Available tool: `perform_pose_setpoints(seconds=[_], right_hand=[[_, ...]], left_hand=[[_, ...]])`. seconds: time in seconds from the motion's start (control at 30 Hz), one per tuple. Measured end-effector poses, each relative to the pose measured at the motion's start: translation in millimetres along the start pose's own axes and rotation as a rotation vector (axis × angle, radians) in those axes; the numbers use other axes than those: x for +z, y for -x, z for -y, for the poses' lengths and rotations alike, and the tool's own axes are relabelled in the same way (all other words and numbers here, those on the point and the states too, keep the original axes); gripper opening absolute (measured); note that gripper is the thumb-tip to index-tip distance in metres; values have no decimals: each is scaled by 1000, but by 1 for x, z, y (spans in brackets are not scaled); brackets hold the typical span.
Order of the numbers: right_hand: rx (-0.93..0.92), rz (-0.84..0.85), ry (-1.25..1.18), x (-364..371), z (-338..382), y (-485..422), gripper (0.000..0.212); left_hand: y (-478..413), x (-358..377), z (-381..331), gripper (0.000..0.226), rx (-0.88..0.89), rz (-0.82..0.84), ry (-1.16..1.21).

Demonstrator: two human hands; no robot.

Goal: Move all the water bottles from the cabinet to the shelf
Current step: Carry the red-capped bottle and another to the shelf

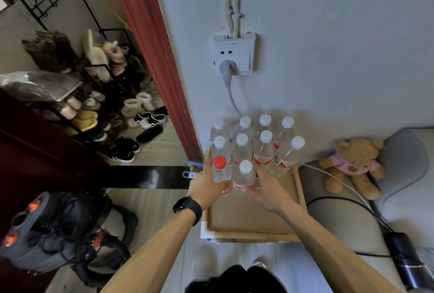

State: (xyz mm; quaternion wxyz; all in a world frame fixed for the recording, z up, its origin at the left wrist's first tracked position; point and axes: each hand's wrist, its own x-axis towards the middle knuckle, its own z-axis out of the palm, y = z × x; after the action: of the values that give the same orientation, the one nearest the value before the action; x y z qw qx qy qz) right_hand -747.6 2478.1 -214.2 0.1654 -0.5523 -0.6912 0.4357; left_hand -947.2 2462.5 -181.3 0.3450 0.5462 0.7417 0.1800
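Several clear water bottles (263, 149) with white caps stand in rows at the back of a wood-framed shelf top (253, 216), against the wall. In the front row my left hand (203, 186) grips a red-capped bottle (220, 170), and my right hand (266, 189) holds the white-capped bottle (244, 174) beside it. Both bottles stand upright at the shelf's left side. A black watch sits on my left wrist.
A wall socket (233, 54) with a grey plug and cable hangs above the bottles. A teddy bear (353, 166) lies on the grey bedding to the right. A shoe rack (98, 95) fills the doorway on the left; a heater with tangled cords (47, 229) sits lower left.
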Motion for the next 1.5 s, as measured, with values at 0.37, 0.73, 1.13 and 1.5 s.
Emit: perform_pose_setpoints(seconds=[0.37,0.73,1.13,1.5], right_hand=[[-9,20,14,-2,-5,-2,67],[22,24,8,-3,-3,-10,80],[-12,-9,-45,-9,0,5,86],[236,-596,134,-113,-13,10,75]], left_hand=[[2,7,3,101,3,-31,81],[4,-3,-2,107,112,50,31],[5,-1,5,116,422,-235,-271],[-18,-10,-44,79,652,-29,-683]])
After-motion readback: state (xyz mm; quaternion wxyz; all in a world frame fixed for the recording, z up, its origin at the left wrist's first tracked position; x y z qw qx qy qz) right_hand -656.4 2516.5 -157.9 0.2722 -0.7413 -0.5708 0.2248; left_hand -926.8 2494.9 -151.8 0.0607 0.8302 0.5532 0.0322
